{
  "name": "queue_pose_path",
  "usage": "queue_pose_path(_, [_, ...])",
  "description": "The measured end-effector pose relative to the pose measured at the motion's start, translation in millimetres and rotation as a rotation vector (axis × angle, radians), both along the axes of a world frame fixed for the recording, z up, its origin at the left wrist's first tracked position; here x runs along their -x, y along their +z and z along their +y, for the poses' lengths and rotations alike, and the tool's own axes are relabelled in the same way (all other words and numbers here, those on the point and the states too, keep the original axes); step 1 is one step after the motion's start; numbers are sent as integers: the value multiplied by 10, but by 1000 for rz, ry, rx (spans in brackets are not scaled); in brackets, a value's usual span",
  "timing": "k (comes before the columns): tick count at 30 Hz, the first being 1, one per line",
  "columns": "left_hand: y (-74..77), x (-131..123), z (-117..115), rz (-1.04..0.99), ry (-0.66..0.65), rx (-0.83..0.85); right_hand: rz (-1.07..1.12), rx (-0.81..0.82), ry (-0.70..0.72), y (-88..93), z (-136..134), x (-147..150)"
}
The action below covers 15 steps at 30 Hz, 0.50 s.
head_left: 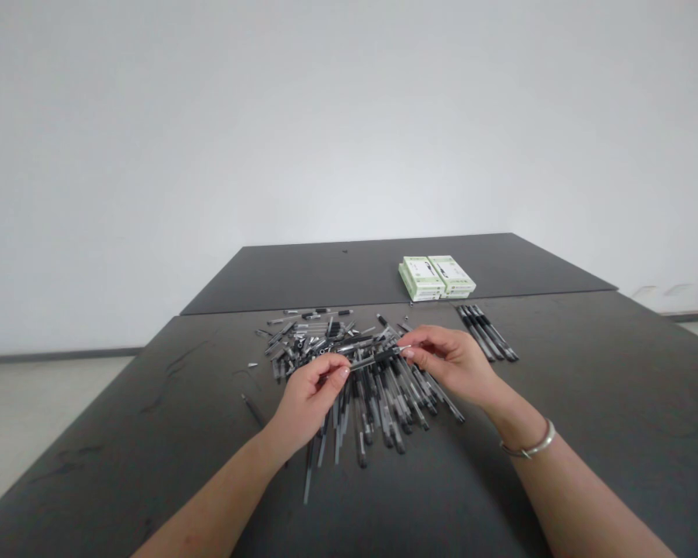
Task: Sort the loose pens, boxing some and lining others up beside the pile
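Note:
A clear pen barrel with a black grip (378, 359) is held level between my two hands, above a heap of pen parts. My left hand (309, 395) pinches its left end between thumb and fingers. At the right end, my right hand (450, 363) pinches the silvery tip between thumb and forefinger. Below them spreads the heap of clear barrels, black grips, caps and refills (392, 399); part of it is hidden by my hands.
Several pens (487, 333) lie side by side to the right of the heap. Stacked green and white boxes (436, 277) stand farther back on the dark table (122, 434). A lone dark pen or refill (253, 408) lies left of my left hand. A pale wall rises behind.

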<state>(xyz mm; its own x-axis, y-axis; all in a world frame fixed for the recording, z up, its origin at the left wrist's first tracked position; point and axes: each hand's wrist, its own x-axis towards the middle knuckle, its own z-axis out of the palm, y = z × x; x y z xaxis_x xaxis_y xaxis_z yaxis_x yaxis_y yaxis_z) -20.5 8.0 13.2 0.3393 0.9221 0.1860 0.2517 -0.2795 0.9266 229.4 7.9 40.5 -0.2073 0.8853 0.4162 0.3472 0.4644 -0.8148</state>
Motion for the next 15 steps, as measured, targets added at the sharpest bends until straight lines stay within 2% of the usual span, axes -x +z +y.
queue_pose_path(10, [26,-2,-28,34,21,-79,-153,-55,-12,28,2,21])
queue_pose_path(15, [59,-8,-36,68,23,-83,-203,-12,46,46,-22,17])
